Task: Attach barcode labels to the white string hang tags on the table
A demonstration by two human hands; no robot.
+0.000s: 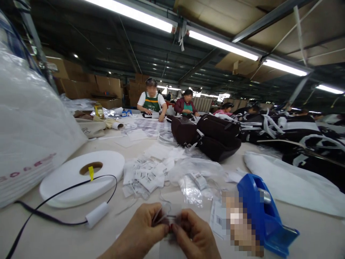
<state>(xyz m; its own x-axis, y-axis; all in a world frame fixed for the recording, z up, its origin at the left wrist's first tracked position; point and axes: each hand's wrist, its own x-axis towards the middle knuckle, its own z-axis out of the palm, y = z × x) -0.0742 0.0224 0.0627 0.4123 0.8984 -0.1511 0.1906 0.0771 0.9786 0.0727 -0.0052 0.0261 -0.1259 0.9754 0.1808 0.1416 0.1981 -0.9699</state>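
Note:
Low in the centre of the head view, my left hand (pixel 144 228) and my right hand (pixel 194 232) meet fingertip to fingertip. Both are closed in a pinch on a small translucent plastic piece (pixel 175 209) with a thin string; the fingers cover much of it, and its exact kind is unclear. Just beyond my hands lie a loose heap of printed white labels (pixel 149 176) and some crumpled clear plastic bags (pixel 192 190). To the right of my right hand are a few flat labels (pixel 217 219) and a blue tape dispenser (pixel 254 208).
A wide white roll (pixel 61 194) lies on the left, with a black cord (pixel 54 217) across it. Dark bags (pixel 215 135) are piled farther back. White plastic sacking (pixel 35 122) rises at the left edge. Several co-workers, one in a green apron (pixel 151 103), are across the table.

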